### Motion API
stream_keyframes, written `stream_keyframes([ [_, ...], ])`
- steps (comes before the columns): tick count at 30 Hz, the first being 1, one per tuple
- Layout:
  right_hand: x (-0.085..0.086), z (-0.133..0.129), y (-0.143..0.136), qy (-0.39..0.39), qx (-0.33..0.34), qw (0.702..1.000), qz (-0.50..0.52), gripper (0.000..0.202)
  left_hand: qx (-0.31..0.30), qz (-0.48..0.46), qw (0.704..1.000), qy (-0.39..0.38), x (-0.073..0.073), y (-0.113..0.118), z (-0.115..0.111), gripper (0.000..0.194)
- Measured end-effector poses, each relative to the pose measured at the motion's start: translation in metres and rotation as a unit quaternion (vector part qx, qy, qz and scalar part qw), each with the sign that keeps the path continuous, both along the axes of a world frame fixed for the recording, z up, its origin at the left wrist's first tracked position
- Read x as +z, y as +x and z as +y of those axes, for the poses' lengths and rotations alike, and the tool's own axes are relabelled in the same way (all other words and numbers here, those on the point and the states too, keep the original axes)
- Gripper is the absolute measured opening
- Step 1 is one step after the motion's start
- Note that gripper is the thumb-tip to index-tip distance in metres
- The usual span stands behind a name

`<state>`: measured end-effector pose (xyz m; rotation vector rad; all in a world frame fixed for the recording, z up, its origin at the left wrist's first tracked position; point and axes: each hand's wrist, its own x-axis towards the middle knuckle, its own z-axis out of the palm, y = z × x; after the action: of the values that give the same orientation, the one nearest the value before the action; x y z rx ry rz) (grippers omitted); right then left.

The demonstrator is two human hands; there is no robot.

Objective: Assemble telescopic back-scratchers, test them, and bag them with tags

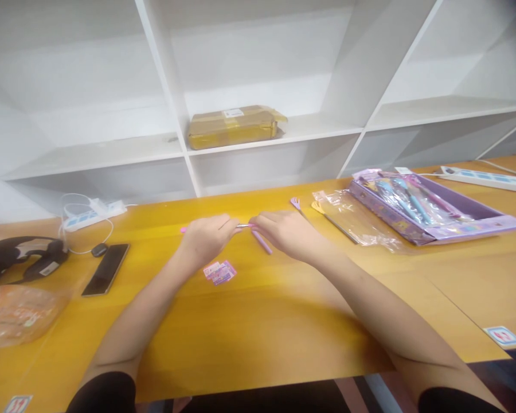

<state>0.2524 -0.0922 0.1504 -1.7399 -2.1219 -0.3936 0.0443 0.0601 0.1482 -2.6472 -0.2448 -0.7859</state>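
Head view: whole frame soft w/ blur, edges esp.; small detail mostly lost.
Hidden/unclear: the thin pink pen (241,226) shows only as a short silvery-pink stretch between my hands, plus a pink tip poking out past my left knuckles; the rest is covered by my fingers. Can't tell if it's one piece or two.
Cut off: both my upper arms leave the frame at the bottom, black sleeves just visible; dark headset-like thing at left edge partly out of frame.
Left hand (206,238): forearm runs up from bottom left, palm down, fingers curled shut around the pen's left part, hand low over the yellow table (258,321).
Right hand (286,232): forearm comes in from bottom right, knuckles up, fingertips pinched closed on the pen's right end. Hands nearly meet, well out in front of me.
Second pink stick (263,242): lies on table just under/beside my right hand, partly covered by it; can't say if touching.
Pink cards (219,272): small pair, flat on table, near my left wrist, print unreadable.
Black phone (106,268): flat, well left of my hands.
Purple box (434,209): open tray at right, pens inside under plastic, blurred.
Clear bag (356,221): crumpled, between box & right hand.
Brown parcel (236,126): on white shelf behind.
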Motion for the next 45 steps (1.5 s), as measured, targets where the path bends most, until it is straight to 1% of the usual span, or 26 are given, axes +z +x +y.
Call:
stream_keyframes([
  [4,-0.004,0.002,0.004,0.011,0.000,1.000,-0.014,0.031,-0.007,0.002,1.000,0.010,0.000,-0.001,0.002,0.041],
  [10,-0.005,0.003,0.007,0.029,-0.005,0.999,-0.030,0.035,-0.006,0.000,1.000,-0.003,0.003,-0.001,0.001,0.041],
  [14,-0.006,0.004,0.009,0.055,0.003,0.997,-0.046,0.032,-0.004,-0.006,1.000,0.008,0.007,-0.003,0.002,0.038],
  [18,-0.005,0.007,0.011,0.088,0.016,0.995,-0.048,0.027,0.008,-0.021,0.999,0.025,0.008,-0.005,0.005,0.036],
  [24,0.000,0.006,0.016,0.131,0.020,0.989,-0.066,0.027,0.018,-0.020,1.000,0.015,0.009,-0.010,0.012,0.036],
  [29,0.011,0.000,0.029,0.129,0.002,0.989,-0.066,0.030,0.011,-0.026,1.000,-0.005,0.017,-0.017,0.024,0.034],
  [33,0.018,-0.005,0.044,0.153,-0.029,0.985,-0.077,0.031,0.005,-0.037,0.999,-0.021,0.024,-0.024,0.038,0.033],
  [36,0.022,-0.010,0.063,0.166,-0.071,0.980,-0.086,0.032,0.023,-0.045,0.999,-0.017,0.032,-0.036,0.055,0.036],
  [38,0.026,-0.016,0.083,0.180,-0.099,0.975,-0.090,0.034,0.041,-0.051,0.998,-0.001,0.039,-0.050,0.070,0.036],
  [40,0.028,-0.025,0.112,0.214,-0.134,0.964,-0.087,0.036,0.067,-0.073,0.995,0.021,0.048,-0.067,0.088,0.035],
  [42,0.029,-0.038,0.146,0.258,-0.190,0.944,-0.077,0.039,0.098,-0.105,0.989,0.045,0.057,-0.086,0.104,0.037],
  [45,0.028,-0.058,0.195,0.279,-0.281,0.917,-0.051,0.035,0.138,-0.117,0.981,0.066,0.068,-0.108,0.123,0.045],
])
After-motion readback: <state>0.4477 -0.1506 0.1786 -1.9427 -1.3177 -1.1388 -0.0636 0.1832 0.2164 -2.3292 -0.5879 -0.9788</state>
